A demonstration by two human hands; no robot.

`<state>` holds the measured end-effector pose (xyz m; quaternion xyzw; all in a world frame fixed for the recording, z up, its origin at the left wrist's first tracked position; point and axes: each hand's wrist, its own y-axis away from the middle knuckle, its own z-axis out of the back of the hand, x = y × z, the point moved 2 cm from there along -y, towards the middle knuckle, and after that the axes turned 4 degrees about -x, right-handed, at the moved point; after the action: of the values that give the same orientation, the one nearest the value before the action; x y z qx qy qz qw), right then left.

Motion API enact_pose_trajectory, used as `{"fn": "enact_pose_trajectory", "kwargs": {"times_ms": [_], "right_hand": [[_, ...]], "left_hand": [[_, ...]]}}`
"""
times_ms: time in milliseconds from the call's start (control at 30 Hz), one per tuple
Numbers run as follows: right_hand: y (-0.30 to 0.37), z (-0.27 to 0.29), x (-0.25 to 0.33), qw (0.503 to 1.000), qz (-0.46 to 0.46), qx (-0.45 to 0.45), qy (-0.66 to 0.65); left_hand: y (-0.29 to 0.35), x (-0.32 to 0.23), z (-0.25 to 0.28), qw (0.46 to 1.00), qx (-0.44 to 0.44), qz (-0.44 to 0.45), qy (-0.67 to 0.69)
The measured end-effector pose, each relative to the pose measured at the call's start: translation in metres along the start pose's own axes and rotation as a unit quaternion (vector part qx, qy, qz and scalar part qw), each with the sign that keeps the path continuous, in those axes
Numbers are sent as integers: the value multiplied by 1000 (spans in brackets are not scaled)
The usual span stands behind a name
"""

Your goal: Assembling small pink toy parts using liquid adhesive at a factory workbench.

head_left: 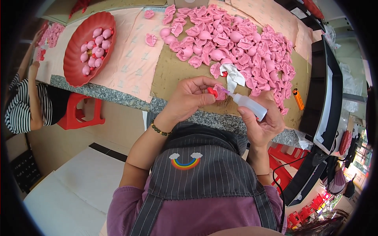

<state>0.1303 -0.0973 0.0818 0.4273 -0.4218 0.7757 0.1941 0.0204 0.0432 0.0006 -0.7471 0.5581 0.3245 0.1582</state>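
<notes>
A heap of pink parts (240, 43) is spread over the cardboard sheet (173, 70). Just below that heap, a small pink piece (219, 92) is pinched in the left hand (188, 98), half hidden by fingers. A white squeeze bottle (249, 105) is gripped in the right hand (262, 124), its tip met at the piece.

Head cam, looks steeply down (fisheye), close over worktable (185, 70).

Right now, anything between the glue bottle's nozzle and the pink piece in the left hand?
Nothing visible. The white squeeze bottle in the right hand points its tip straight at the pink plastic piece held by the left hand.
</notes>
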Motion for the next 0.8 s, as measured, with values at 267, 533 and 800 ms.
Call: {"fn": "enact_pose_trajectory", "kwargs": {"times_ms": [267, 533, 800], "right_hand": [[0, 3, 1, 999, -19, 16, 24], [-1, 4, 2, 1000, -14, -3, 22], [-2, 5, 2, 1000, -7, -5, 30]], "left_hand": [[0, -2, -2, 1000, 4, -4, 2], [0, -2, -2, 1000, 5, -6, 7], [-1, -2, -1, 1000, 12, -24, 16]]}}
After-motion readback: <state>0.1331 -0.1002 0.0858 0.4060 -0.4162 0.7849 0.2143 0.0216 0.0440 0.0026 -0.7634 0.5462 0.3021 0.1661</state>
